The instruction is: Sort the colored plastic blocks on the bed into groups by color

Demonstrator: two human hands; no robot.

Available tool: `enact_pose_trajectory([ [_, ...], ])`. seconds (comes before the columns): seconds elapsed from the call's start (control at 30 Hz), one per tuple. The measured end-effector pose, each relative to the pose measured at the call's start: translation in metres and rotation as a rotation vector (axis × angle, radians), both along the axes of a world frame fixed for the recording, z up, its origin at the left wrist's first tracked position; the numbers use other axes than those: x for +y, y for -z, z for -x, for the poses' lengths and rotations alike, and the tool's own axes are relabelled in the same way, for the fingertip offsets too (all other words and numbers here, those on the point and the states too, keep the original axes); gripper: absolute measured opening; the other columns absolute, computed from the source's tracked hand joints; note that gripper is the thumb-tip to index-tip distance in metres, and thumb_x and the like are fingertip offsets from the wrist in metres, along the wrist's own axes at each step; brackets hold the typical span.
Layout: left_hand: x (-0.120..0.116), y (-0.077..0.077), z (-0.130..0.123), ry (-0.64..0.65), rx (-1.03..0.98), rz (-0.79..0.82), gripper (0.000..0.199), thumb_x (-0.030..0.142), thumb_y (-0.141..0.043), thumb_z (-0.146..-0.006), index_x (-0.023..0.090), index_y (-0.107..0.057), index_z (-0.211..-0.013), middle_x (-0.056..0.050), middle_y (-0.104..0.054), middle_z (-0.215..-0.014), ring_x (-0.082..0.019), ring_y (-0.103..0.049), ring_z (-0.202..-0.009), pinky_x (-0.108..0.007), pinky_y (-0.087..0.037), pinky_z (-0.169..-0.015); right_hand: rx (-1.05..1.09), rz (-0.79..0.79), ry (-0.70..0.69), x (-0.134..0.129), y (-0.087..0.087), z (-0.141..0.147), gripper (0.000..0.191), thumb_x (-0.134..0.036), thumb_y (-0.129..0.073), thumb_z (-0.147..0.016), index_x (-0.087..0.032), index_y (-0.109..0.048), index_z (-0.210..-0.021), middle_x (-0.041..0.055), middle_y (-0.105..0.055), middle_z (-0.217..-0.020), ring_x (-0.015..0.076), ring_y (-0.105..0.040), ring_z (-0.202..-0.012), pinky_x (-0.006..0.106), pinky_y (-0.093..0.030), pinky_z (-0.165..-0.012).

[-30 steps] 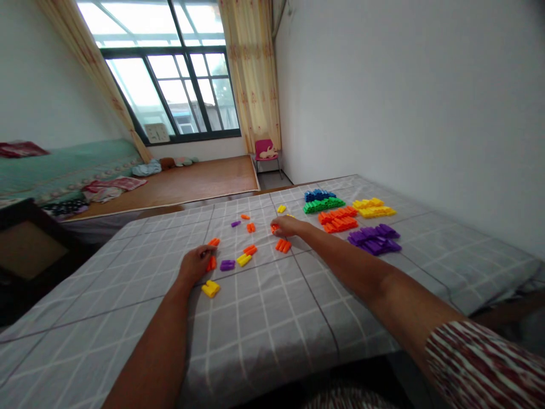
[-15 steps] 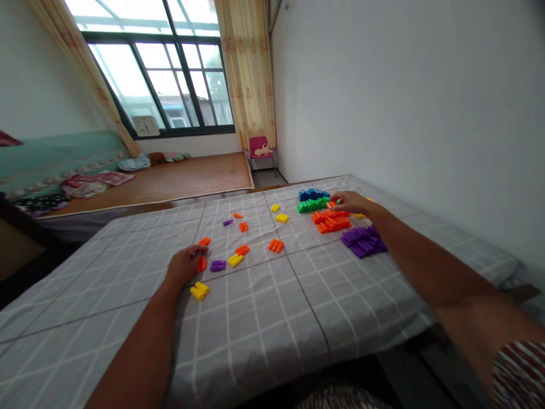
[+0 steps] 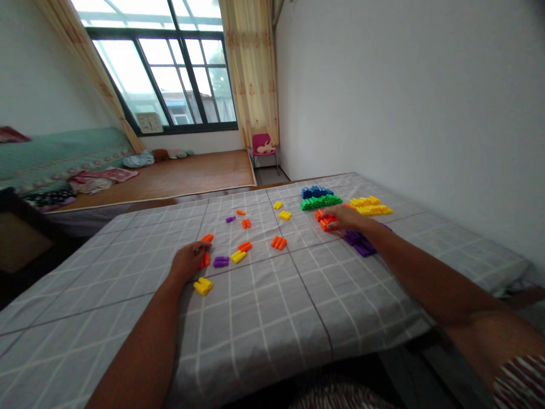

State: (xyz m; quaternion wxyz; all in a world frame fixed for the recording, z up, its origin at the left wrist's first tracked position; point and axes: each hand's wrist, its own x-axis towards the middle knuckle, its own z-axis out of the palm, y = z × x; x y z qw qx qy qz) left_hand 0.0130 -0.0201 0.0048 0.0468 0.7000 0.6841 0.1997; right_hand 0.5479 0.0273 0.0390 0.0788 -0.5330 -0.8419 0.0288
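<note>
My left hand rests on the cloth at the left with its fingers curled. Short tube-like orange plastic pieces show beside its fingertips; what the fingers hold, if anything, is hidden. Over to the right, my right hand has its fingers bent down over a pile of orange plastic pieces, gripping at the pile and covering much of it. Under and beside that wrist lies a purple pile. Green pieces and blue pieces are stacked just behind, and yellow pieces lie beyond the forearm.
Small groups of orange pieces, yellow pieces and purple pieces are scattered over the checked grey tablecloth. A white wall runs along the right. Behind stand a low bed and a pink chair.
My right hand has moved back towards me, from beside the green pile onto the orange pile, uncovering the yellow pieces. My left hand stays by the same orange pieces. The view has shifted slightly.
</note>
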Motion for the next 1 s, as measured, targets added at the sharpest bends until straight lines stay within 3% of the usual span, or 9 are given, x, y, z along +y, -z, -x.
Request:
enact_pose_trajectory([
  [0.2, 0.003, 0.003, 0.002, 0.001, 0.023, 0.015, 0.034, 0.028, -0.047, -0.083, 0.024, -0.074, -0.104, -0.002, -0.076, -0.1, -0.019, -0.069, -0.085, -0.025, -0.049, -0.074, -0.003, -0.035, 0.062, -0.004, 0.003, 0.001, 0.036, -0.032, -0.069, -0.077, -0.024, -0.072, -0.111, 0.0063, -0.071, -0.114, 0.0241, -0.065, -0.101, 0.034, -0.048, -0.09],
  [0.47, 0.004, 0.007, 0.001, -0.002, 0.04, 0.012, 0.033, 0.027, -0.047, -0.086, 0.024, -0.074, -0.105, -0.003, -0.074, -0.108, -0.021, -0.068, -0.095, -0.027, -0.05, -0.081, 0.03, -0.099, 0.117, -0.013, 0.008, -0.001, 0.04, -0.032, -0.074, -0.072, -0.027, -0.07, -0.111, 0.0064, -0.069, -0.117, 0.026, -0.062, -0.108, 0.038, -0.047, -0.094],
  [0.6, 0.004, 0.007, 0.0, 0.003, 0.053, 0.0, 0.032, 0.025, -0.049, -0.085, 0.025, -0.075, -0.104, -0.002, -0.075, -0.106, -0.021, -0.068, -0.094, -0.026, -0.05, -0.082, 0.065, -0.095, 0.119, -0.017, 0.004, -0.004, 0.046, -0.038, -0.076, -0.07, -0.027, -0.069, -0.114, 0.0069, -0.068, -0.12, 0.0273, -0.061, -0.11, 0.04, -0.048, -0.094],
  [0.73, 0.004, 0.006, 0.0, 0.006, 0.067, 0.01, 0.031, 0.026, -0.05, -0.086, 0.026, -0.074, -0.105, -0.002, -0.075, -0.105, -0.021, -0.068, -0.096, -0.026, -0.049, -0.083, 0.072, -0.086, 0.109, -0.021, -0.004, -0.003, 0.038, -0.037, -0.074, -0.072, -0.027, -0.07, -0.108, 0.0057, -0.068, -0.119, 0.0273, -0.061, -0.109, 0.04, -0.048, -0.094],
  [0.87, 0.003, 0.006, -0.002, -0.003, 0.052, 0.022, 0.032, 0.025, -0.049, -0.087, 0.024, -0.074, -0.106, -0.003, -0.074, -0.108, -0.021, -0.068, -0.097, -0.027, -0.049, -0.084, 0.126, -0.116, 0.061, -0.027, -0.01, 0.027, 0.027, -0.037, -0.062, -0.083, -0.023, -0.07, -0.105, 0.0077, -0.071, -0.108, 0.0243, -0.064, -0.1, 0.036, -0.049, -0.089],
  [1.0, 0.001, 0.004, -0.004, -0.024, -0.006, 0.001, 0.032, 0.024, -0.048, -0.088, 0.024, -0.073, -0.107, -0.002, -0.075, -0.107, -0.019, -0.068, -0.096, -0.025, -0.049, -0.083, 0.202, 0.0, -0.167, -0.032, -0.004, 0.089, 0.025, -0.029, -0.055, -0.088, -0.019, -0.068, -0.108, 0.009, -0.071, -0.105, 0.0198, -0.066, -0.086, 0.033, -0.05, -0.081],
])
